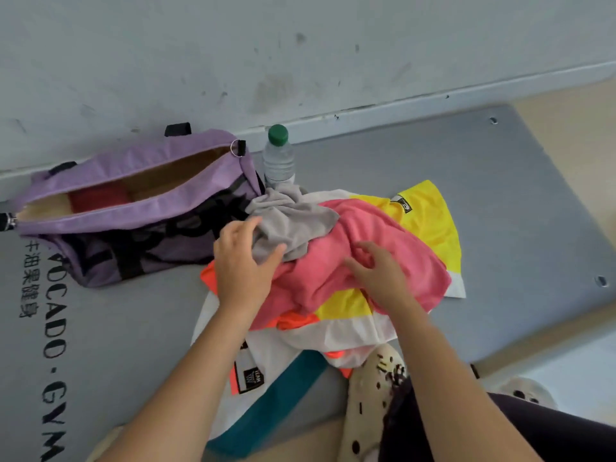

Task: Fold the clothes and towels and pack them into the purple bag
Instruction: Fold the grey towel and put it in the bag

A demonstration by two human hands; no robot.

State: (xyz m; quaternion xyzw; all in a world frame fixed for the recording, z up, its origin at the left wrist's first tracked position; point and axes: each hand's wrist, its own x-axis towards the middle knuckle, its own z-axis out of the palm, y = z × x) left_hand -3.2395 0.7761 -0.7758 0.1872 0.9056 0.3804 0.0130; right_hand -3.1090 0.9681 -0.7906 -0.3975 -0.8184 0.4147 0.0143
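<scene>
Red item [100, 196] half-hidden inside purple bag [140, 208].

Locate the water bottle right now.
In the head view the water bottle stands upright near the wall, just right of the purple bag, behind the grey cloth.
</scene>
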